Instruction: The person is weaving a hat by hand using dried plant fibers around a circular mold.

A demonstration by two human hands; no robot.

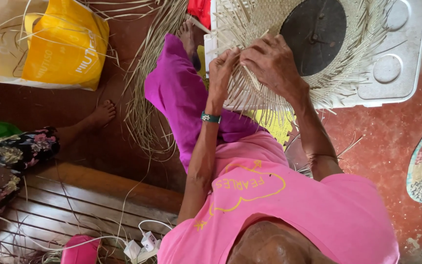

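While both hands, left hand (222, 66) and right hand (269, 61), pinch straw strands (250, 78), loose ends fan toward the person.

Dry, matt straw strips (250, 93) fray stiffly off the rough woven hat (352, 73), which sits round a dull, dark disc (313, 34) with a scuffed face. Under the hat there's a white crate (401, 68) in smooth moulded plastic, and left of it a glossy, crinkled yellow plastic bag (64, 44). Below the bag lie varnished wooden slats (98, 205), and right of the hat the red floor (382, 146) looks blotchy and worn.
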